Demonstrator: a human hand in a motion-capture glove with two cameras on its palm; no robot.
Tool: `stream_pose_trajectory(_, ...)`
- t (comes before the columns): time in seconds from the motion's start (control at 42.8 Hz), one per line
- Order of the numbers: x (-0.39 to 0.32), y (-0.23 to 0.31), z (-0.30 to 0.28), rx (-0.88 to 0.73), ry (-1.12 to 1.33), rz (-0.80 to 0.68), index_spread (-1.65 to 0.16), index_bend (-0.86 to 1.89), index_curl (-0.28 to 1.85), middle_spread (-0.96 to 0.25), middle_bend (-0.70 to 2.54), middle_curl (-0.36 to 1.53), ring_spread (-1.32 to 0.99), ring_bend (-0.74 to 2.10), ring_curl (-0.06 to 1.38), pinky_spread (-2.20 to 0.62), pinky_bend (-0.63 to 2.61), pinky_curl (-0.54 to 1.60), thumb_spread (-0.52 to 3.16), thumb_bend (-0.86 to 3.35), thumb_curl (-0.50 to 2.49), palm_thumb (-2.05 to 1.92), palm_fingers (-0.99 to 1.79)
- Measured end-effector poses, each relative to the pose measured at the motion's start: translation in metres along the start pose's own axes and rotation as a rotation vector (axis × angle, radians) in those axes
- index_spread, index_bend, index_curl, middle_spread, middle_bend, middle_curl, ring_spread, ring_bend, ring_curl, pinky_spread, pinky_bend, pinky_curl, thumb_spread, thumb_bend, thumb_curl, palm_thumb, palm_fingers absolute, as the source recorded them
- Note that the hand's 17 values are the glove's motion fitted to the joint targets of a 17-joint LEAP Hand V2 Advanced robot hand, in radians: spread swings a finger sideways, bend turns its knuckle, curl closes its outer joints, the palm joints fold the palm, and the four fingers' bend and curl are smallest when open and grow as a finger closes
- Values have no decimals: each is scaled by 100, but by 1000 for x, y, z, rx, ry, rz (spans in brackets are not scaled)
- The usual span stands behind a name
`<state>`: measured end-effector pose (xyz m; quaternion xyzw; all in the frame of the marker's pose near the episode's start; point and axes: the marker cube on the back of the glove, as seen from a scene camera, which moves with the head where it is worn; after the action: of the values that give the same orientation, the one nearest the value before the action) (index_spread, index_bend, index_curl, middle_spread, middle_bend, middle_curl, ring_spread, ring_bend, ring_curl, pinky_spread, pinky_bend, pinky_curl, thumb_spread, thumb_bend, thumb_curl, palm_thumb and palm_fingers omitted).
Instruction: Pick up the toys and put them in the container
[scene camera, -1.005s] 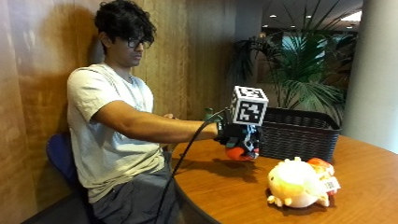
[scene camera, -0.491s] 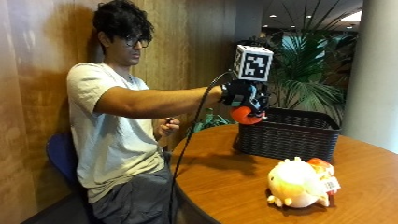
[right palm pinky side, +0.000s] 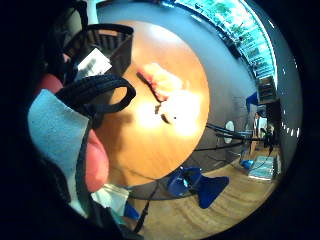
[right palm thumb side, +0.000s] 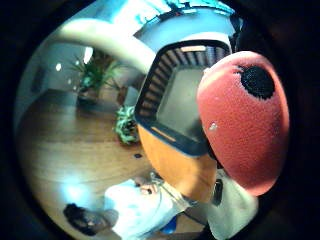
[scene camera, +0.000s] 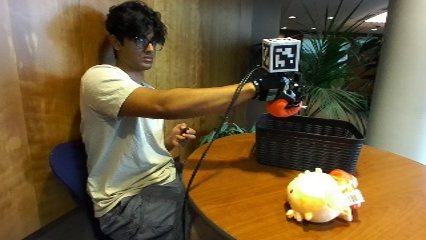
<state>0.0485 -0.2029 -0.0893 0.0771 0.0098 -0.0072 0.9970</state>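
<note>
A room with wood-panelled walls (scene camera: 40, 100) is seen at the left, a pale column (scene camera: 403, 80) at the far right, and a large palm plant (scene camera: 339, 75) at the far side behind the desk. A wooden floor (right palm pinky side: 210, 215) is shown beneath in the little finger side palm view. A round wooden desk (scene camera: 253, 195) with a glossy, light-reflecting top fills the near right of the scene. A person (scene camera: 133, 150) is seated at its left edge on a blue chair (scene camera: 66, 165), with the right arm stretched out level towards the right.

A dark woven container (scene camera: 306, 142) is set on the far part of the desk, open at the top. A pale yellow plush toy (scene camera: 319, 195) with an orange part and a tag is laid on the near right of the desk, well apart from the container. The gloved right hand (scene camera: 276, 90) is held in the air above the near left rim of the container, and its fingers are curled round a red-orange toy (scene camera: 284, 107). In the thumb side palm view, that red-orange toy (right palm thumb side: 245, 125) is seen close to the palm, over the container's open mouth (right palm thumb side: 185, 100). The bare left hand (scene camera: 181, 135) is kept near the chest, loosely curled.
</note>
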Motion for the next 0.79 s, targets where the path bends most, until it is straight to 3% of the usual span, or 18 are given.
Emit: stream_pose_trajectory(0.795, -121, -106, 47, -148, 55, -128, -38, 43, 77, -41, 50, 92, -64, 96, 87, -38, 136, 51, 65, 10, 106, 75, 19)
